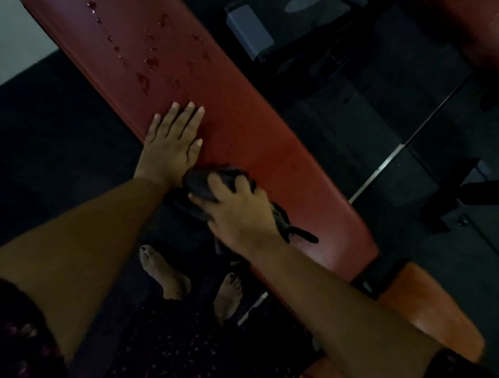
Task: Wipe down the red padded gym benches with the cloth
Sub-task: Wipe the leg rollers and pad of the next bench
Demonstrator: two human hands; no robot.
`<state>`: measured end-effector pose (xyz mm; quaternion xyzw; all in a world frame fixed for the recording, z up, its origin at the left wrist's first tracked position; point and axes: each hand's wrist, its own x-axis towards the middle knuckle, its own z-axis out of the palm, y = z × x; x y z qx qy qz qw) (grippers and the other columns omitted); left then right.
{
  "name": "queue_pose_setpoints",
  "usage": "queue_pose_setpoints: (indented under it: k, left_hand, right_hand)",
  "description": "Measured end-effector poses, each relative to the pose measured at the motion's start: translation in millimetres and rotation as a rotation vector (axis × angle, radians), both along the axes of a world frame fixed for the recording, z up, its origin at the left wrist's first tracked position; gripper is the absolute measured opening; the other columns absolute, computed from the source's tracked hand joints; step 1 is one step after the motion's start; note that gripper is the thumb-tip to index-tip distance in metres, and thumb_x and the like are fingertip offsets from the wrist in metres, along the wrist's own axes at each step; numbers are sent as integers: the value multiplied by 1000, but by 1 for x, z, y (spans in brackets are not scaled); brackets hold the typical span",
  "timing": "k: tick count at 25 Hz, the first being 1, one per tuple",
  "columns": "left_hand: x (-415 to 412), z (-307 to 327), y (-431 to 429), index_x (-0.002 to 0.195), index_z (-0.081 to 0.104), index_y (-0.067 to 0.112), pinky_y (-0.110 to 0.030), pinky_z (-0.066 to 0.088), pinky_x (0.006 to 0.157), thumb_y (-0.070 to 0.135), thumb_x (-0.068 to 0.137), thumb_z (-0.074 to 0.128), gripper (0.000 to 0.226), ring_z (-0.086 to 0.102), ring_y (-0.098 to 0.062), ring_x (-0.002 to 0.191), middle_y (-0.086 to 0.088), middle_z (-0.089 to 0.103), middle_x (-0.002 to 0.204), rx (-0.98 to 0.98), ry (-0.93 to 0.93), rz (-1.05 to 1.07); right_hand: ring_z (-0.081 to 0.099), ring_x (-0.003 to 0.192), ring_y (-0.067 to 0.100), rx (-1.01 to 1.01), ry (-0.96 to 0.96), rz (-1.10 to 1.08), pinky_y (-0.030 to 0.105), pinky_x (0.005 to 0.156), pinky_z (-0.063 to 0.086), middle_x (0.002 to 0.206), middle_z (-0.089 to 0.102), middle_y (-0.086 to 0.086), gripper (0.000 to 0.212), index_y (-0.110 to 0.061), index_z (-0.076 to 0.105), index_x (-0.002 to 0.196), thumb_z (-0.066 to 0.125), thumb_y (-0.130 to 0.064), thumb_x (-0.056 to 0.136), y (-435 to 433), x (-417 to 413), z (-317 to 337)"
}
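The left hand (pixel 172 143) lies flat on the long red padded gym bench (pixel 272 158), its fingers straight and released, pressing the surface. Just beside its thumb, the right hand (pixel 241 215) curls its fingers over a crumpled dark cloth (pixel 200 182), grasping it against the surface. Wet droplets (pixel 149 62) lie beyond the left fingertips.

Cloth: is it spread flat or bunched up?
Bunched up. The right hand grips the dark cloth as a wad on the bench; one loose end trails beside the wrist.
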<state>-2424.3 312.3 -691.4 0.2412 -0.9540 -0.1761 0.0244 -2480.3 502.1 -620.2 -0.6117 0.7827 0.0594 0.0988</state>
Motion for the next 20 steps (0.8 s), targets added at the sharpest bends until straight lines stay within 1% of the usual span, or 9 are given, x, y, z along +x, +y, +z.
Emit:
queue_pose_setpoints:
  k: [2, 4, 7, 9, 11, 14, 17, 19, 20]
  left_hand:
    - [6, 4, -5, 157, 11, 22, -36, -11, 118, 50, 98, 11, 66, 3, -20, 152, 1, 11, 165, 80, -21, 31]
    - [14, 7, -10, 158, 12, 22, -34, -14, 117, 48, 98, 14, 65, 3, -18, 152, 2, 12, 164, 71, -22, 59]
    - [18, 9, -33, 157, 18, 21, -39, -9, 119, 43, 100, 14, 61, 9, -21, 151, -1, 19, 163, -54, -61, 11]
    - [13, 9, -45, 156, 18, 21, -42, -3, 121, 41, 101, 14, 60, 12, -23, 151, -2, 20, 163, -99, -71, -9]
    - [1, 9, -54, 156, 21, 20, -43, 0, 121, 40, 101, 16, 58, 15, -24, 150, -3, 23, 162, -103, -52, -58]
    - [-14, 10, -69, 154, 27, 19, -44, 4, 121, 38, 103, 20, 55, 20, -26, 149, -4, 28, 160, -86, 7, -98]
    - [-18, 11, -94, 154, 29, 18, -45, 6, 120, 38, 104, 22, 55, 22, -27, 148, -5, 29, 160, -98, 35, -50]
    - [-20, 13, -112, 154, 28, 18, -44, 5, 121, 39, 104, 21, 55, 20, -27, 149, -5, 28, 160, -108, 27, -10]
    - [-20, 13, -120, 154, 28, 17, -44, 5, 121, 39, 104, 21, 55, 19, -27, 149, -5, 28, 160, -113, 22, 14]
  right_hand:
    - [40, 114, 36, 22, -43, -175, 45, 78, 48, 150, 31, 1, 52, -46, 41, 142, 54, -42, 92, -22, -33, 6]
    - [37, 118, 34, 35, -41, -422, 43, 82, 48, 151, 27, -2, 52, -51, 37, 142, 52, -41, 93, -23, -74, 9]
    - [39, 118, 37, 82, -56, -742, 40, 82, 45, 150, 27, 0, 51, -49, 37, 144, 48, -39, 95, -7, -135, 6]
    - [40, 119, 38, 128, -119, -858, 39, 77, 39, 148, 29, 4, 49, -44, 39, 145, 47, -38, 97, -13, -155, 7]
    - [39, 117, 38, 90, -41, -770, 39, 76, 42, 148, 30, 5, 51, -40, 39, 146, 49, -37, 97, -28, -147, 8]
    - [39, 116, 37, 43, 15, -465, 42, 77, 50, 151, 27, 3, 57, -39, 37, 147, 55, -37, 92, -47, -82, 11]
    - [52, 102, 35, 33, -10, -169, 39, 65, 50, 141, 45, 1, 57, -32, 53, 135, 65, -37, 80, -41, 14, 6]
    - [56, 98, 32, 71, -5, -65, 38, 63, 50, 137, 50, -1, 47, -27, 62, 125, 62, -37, 79, -46, 46, -1]
    - [56, 99, 31, 57, -21, -68, 39, 64, 51, 137, 50, -2, 45, -27, 63, 124, 62, -38, 80, -58, 49, -1]
